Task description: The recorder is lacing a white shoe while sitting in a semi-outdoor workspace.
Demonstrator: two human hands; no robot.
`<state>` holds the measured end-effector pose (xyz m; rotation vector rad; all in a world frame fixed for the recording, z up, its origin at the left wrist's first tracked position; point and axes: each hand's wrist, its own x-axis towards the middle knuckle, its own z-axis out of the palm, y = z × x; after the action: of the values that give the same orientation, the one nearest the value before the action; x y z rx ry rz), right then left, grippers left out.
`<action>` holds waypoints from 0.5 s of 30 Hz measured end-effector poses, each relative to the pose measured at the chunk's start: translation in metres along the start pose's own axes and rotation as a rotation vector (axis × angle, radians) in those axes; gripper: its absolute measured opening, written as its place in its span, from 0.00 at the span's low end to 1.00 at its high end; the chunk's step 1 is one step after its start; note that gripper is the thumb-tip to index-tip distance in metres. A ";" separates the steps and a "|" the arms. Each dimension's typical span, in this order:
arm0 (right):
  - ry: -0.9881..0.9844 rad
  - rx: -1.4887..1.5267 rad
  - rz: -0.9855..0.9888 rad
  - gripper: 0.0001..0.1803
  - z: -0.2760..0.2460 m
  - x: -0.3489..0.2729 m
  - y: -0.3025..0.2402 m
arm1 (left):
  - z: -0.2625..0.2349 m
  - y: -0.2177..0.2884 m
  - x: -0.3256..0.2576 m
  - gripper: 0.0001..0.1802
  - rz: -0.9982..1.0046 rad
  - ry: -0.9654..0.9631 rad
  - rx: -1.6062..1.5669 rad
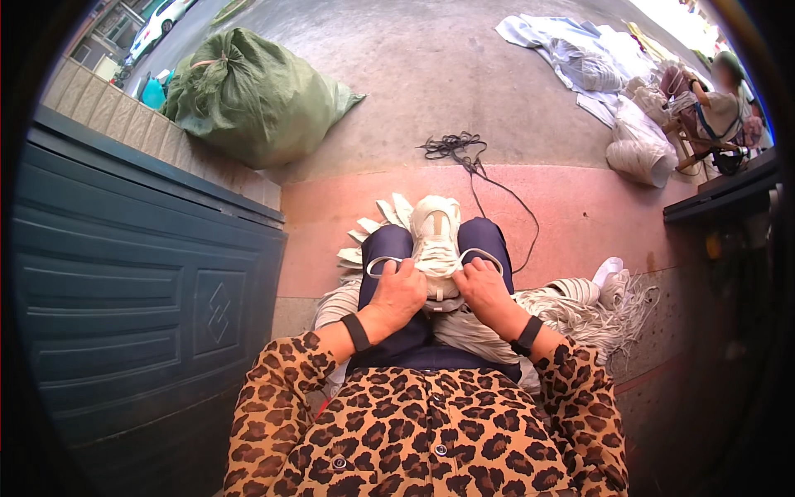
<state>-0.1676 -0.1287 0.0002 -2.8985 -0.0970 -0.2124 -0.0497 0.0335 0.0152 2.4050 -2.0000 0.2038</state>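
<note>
Both hands grip a white sneaker (436,240) on the lap: left hand (398,296) and right hand (484,291) each pinch its white lace (383,261).

Sunlit concrete ground (431,66); green metal door (141,282); brick ledge (124,124)

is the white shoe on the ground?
No, the white sneaker rests on the person's lap between the knees, with the left hand and right hand at its laces.

green tied sack (252,95) | bulging, upper left by wall || white sack (639,149) | upper right, on ground
</note>
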 end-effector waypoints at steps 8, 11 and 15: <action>0.080 -0.007 0.192 0.04 -0.003 0.007 -0.010 | 0.005 0.002 -0.003 0.07 0.012 0.205 0.071; 0.067 -0.094 0.187 0.04 -0.002 0.005 -0.017 | 0.011 0.005 -0.006 0.08 -0.046 0.186 -0.057; -0.082 -0.287 0.079 0.06 -0.002 0.004 -0.019 | 0.013 -0.001 -0.010 0.08 0.014 0.120 -0.041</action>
<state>-0.1654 -0.1108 0.0071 -3.1897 0.0371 -0.1010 -0.0489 0.0425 0.0015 2.2960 -1.9507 0.2960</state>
